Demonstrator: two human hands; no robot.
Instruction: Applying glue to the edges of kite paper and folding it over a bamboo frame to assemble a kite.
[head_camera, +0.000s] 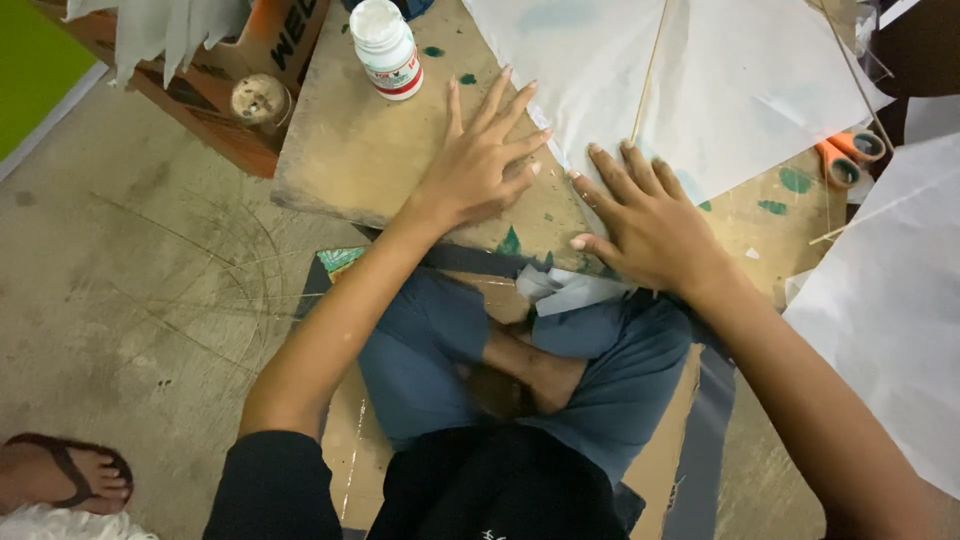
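Paper sheet (730, 80): a large sheet of thin white paper lies flat on the far right part of the table, its lower corner pointing toward the person. A thin wooden stick (650, 65) runs down its middle.
Table (345, 160): a low, worn board flecked with green paint. It sits on the floor in front of the person's crossed legs.
Left hand (480, 160): open and flat, palm down, fingers spread. It rests on the bare board, with the fingertips reaching the left edge of the paper sheet. It grips nothing.
Right hand (645, 220): open, palm down, fingers stretched forward. It presses on the lower corner of the paper sheet, just right of the stick's lower end. It grips nothing.
Hands together: they lie close side by side, the thumbs turned toward each other, not touching.
Bottle (385, 45): a small white bottle with a white cap and a red band stands upright near the table's far edge, left of the left hand.
Scissors (845, 155): orange handles show at the right, partly tucked under the paper sheet.
Second sheet (890, 310): more white paper lies at the far right, beside the right forearm.
Crumpled paper (560, 288): a small white wad sits at the table's near edge, above the knees.
Foot (65, 475): another person's foot in a sandal rests on the floor at lower left.
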